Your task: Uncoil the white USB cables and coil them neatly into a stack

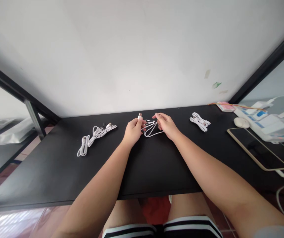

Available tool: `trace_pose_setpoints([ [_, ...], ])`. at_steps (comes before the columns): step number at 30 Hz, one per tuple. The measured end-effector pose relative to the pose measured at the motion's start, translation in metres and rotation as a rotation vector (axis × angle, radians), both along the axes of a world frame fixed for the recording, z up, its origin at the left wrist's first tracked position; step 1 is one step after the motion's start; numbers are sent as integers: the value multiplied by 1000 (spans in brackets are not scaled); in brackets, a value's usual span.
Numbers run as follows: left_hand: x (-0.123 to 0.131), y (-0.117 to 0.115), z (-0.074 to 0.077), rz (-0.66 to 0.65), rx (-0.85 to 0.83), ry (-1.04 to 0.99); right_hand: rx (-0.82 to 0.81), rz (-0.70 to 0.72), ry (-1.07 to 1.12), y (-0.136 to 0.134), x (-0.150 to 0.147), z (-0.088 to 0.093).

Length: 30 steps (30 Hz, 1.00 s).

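Note:
A white USB cable (152, 133) stretches in loose loops between my two hands, just above the black desk. My left hand (133, 129) is closed around one end, and the metal USB plug (140, 115) sticks up past the thumb. With fingers curled and thumb against the index finger, my right hand (165, 124) grips the loops from the other side; its inner fingers are partly hidden. To the left lie bundled white cables (97, 133), some with plugs showing. Right of my hands rests another bundled white cable (199, 122).
The black desk (57, 172) meets a white wall at the back. On the right are a phone (258, 148) with a cord plugged in, a white mouse-like object (241, 122), a power strip with chargers (261, 119) and a pink-and-white packet (225, 106). Black metal posts flank the desk.

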<state>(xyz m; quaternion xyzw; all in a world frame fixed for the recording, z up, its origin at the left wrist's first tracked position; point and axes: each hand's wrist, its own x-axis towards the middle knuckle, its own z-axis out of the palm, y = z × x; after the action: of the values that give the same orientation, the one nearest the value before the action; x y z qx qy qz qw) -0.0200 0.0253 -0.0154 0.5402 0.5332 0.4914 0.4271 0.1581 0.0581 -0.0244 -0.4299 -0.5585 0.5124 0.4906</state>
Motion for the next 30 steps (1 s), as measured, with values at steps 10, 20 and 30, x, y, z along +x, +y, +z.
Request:
trace_pose_setpoints([
  [10, -6, -10, 13, 113, 48, 477, 235, 20, -559, -10, 0, 7],
  [20, -5, -13, 10, -46, 32, 590, 239, 29, -607, -9, 0, 6],
  [30, -4, -11, 10, -12, 61, 606, 157, 78, -626, -9, 0, 6],
])
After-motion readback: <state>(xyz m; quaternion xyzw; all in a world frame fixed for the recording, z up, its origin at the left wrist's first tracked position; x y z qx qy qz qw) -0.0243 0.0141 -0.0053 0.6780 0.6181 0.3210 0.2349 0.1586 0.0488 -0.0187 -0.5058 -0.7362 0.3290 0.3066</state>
